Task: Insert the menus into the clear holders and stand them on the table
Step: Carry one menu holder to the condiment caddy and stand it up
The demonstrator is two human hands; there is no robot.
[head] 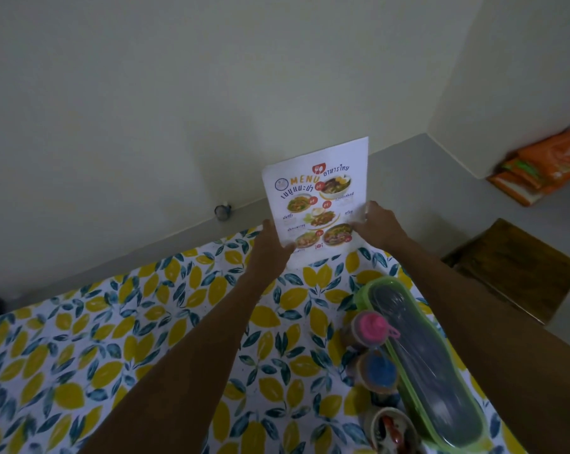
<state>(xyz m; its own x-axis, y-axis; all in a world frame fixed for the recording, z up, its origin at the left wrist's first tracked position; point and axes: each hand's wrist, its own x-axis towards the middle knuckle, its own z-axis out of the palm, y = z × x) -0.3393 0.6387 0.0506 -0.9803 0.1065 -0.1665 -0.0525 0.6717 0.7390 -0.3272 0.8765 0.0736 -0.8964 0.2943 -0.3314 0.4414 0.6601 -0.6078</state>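
A white menu (316, 198) with food photos and the word MENU stands upright at the far edge of the table (113, 339), which has a lemon-print cloth. My left hand (270, 247) grips its lower left edge. My right hand (375, 226) grips its right edge. Whether the menu sits inside a clear holder I cannot tell; its base is hidden behind my hands.
A long green-rimmed lidded container (421, 362) lies along the table's right side. Beside it stand a pink-capped bottle (370, 326), a blue-lidded jar (378, 371) and a small bowl (391, 430). A wooden stool (519, 267) and orange bags (545, 165) are on the floor at right.
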